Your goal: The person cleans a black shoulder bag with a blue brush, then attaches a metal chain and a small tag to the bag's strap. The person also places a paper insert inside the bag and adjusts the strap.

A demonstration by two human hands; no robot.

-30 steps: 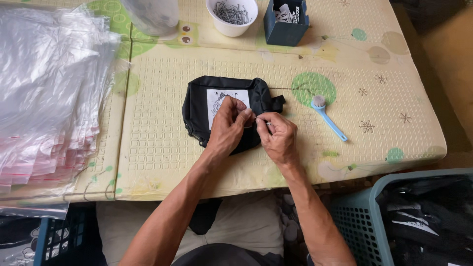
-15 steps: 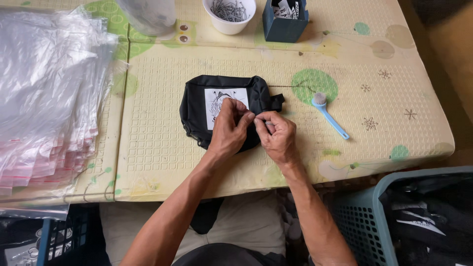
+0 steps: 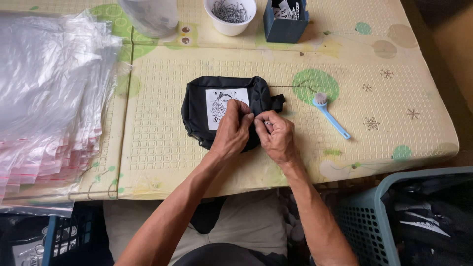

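In the head view, a black folded garment (image 3: 224, 111) with a white printed label (image 3: 222, 104) is lying flat near the middle of the cream mat (image 3: 394, 143). The left hand (image 3: 231, 130) is pressing on its right near edge, fingers curled close together. The right hand (image 3: 277, 135) is meeting it there, fingertips pinched on something small and pale; what it is, I cannot tell. The label is sitting on already, so the fastening seems to be under way, not finished. A blue brush (image 3: 331, 116) is lying to the right, a white cup of pins (image 3: 230, 15) far off, clear bags (image 3: 49, 98) piling at left.
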